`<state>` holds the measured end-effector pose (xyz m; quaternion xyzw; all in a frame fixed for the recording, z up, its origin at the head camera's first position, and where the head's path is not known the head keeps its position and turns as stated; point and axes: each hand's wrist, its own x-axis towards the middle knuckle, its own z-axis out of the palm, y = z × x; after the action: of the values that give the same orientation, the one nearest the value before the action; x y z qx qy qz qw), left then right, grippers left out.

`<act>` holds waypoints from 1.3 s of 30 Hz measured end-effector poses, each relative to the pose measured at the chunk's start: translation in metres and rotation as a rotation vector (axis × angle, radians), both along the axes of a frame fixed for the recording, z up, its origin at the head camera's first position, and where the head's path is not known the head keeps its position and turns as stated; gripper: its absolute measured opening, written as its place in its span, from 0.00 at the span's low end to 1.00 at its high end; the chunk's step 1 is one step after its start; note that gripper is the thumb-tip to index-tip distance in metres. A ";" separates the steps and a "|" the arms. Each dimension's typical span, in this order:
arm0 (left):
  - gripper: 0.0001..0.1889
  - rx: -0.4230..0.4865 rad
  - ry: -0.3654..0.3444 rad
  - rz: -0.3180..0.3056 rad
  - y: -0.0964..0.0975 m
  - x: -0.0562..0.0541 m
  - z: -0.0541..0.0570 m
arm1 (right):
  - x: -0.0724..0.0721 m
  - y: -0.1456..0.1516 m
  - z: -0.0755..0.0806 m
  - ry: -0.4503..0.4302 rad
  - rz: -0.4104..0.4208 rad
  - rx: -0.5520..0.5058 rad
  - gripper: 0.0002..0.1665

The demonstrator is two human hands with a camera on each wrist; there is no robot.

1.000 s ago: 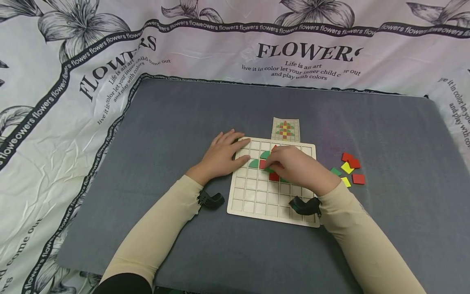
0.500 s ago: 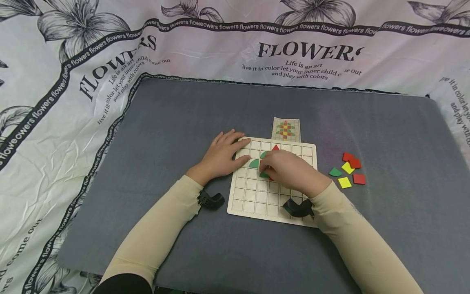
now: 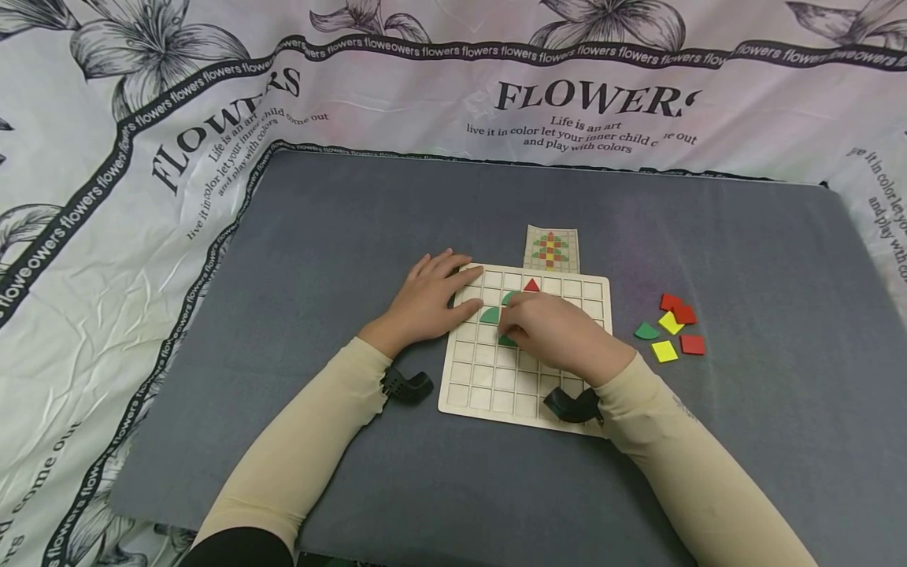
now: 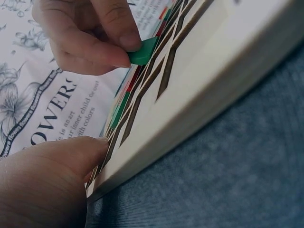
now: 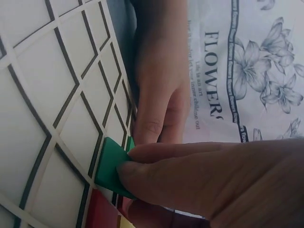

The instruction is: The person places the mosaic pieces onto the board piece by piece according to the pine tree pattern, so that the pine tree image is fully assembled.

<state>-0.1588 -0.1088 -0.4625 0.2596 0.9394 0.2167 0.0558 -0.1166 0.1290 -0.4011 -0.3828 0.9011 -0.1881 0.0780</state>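
A wooden grid board [image 3: 482,386] lies on the grey table. My left hand [image 3: 432,303] rests with spread fingers over its upper left edge. Between thumb and fingertips, my right hand [image 3: 556,327] pinches a green tile [image 5: 110,166] with a curved side. In the left wrist view this green tile [image 4: 142,52] stands tilted, its lower edge right at the grid. A green tile [image 3: 489,316] sits in a cell near my left thumb, and a red triangle tile [image 3: 531,286] in the top row. Next to the pinched piece is a red tile [image 5: 100,211]. My right hand hides other tiles.
Right of the board lie several loose tiles, among them a red square [image 3: 692,345], a yellow square [image 3: 664,351] and a green piece [image 3: 646,331]. A pattern card [image 3: 551,250] lies behind the board. Flower-printed cloth [image 3: 397,102] borders the table's back and left.
My right hand has shifted left over the board with the green tile, uncovering the red triangle and more of the loose tiles. My left hand has stayed in place.
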 end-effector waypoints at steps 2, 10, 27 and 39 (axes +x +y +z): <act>0.32 0.000 -0.002 0.000 0.000 0.000 0.000 | 0.000 0.000 0.000 -0.002 0.006 -0.004 0.09; 0.32 -0.006 -0.002 0.000 0.001 -0.001 0.000 | 0.000 0.001 0.000 -0.026 0.013 0.000 0.09; 0.32 -0.009 -0.005 0.003 0.003 0.001 0.001 | 0.004 0.012 0.004 -0.015 -0.045 0.029 0.08; 0.32 0.002 -0.007 0.012 0.002 0.000 0.001 | 0.008 0.044 0.010 -0.051 -0.148 0.023 0.05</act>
<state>-0.1592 -0.1067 -0.4620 0.2532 0.9406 0.2188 0.0578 -0.1088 0.1733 -0.3908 -0.3092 0.9268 -0.1926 0.0915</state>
